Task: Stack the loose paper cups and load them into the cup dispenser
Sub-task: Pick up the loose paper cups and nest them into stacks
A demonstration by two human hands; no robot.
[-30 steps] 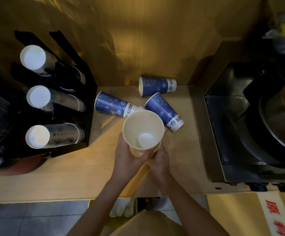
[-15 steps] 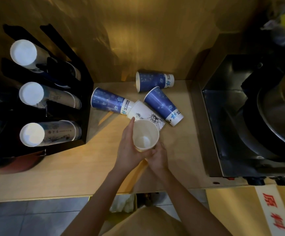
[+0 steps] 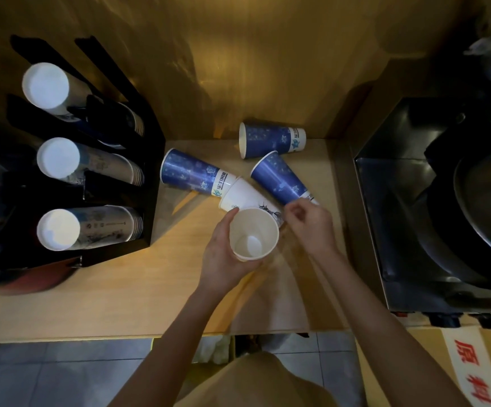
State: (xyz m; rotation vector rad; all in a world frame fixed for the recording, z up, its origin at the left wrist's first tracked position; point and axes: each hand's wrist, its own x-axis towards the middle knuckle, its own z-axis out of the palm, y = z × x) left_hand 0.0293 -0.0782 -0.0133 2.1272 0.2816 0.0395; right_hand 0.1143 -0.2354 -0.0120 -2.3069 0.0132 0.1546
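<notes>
My left hand (image 3: 223,257) grips an upright stack of white paper cups (image 3: 253,233), mouth up, above the wooden counter (image 3: 120,289). My right hand (image 3: 308,221) hovers just right of it, fingers loosely curled, holding nothing, near the base of a blue cup (image 3: 279,179). A white cup (image 3: 245,195) lies on its side behind the stack. Two more blue cups lie on the counter, one at the left (image 3: 191,173) and one at the back (image 3: 270,139). The black cup dispenser (image 3: 150,160) at the left holds three rows of cups.
A dark metal appliance (image 3: 432,218) with a large round pan fills the right side. A gold wall (image 3: 238,69) backs the counter. A cardboard box with red characters (image 3: 470,368) sits at the lower right, tiled floor below the counter edge.
The held stack came down lower. My right hand let go of it and moved right and back toward the blue cup.
</notes>
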